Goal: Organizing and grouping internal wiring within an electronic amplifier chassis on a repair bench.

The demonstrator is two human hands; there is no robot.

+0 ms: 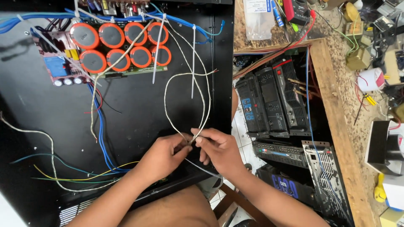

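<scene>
Just below the middle of the frame, both hands meet on a loop of pale twisted wire [185, 75]. The loop rises from the fingers toward the upper middle of the frame, curves over, and comes back down, with one bare end pointing right near the top of the loop. The left hand [162, 156] has its thumb and fingers closed, pinching the wire where the two strands cross. The right hand [219, 150] touches the left one, its fingers curled shut around the same crossing point, and a thin white cable tie [202, 169] runs out from beneath it toward the lower right.

Under the hands lies an open black metal chassis [46, 113] that fills the left half of the frame. At its upper left sits a circuit board carrying eight round orange-topped capacitors [122, 44], with blue wires [101, 134] trailing down from it. Yellow and green wires cross the lower left. To the right, stacked black amplifier units [273, 105] stand under a cluttered wooden workbench [341, 126].
</scene>
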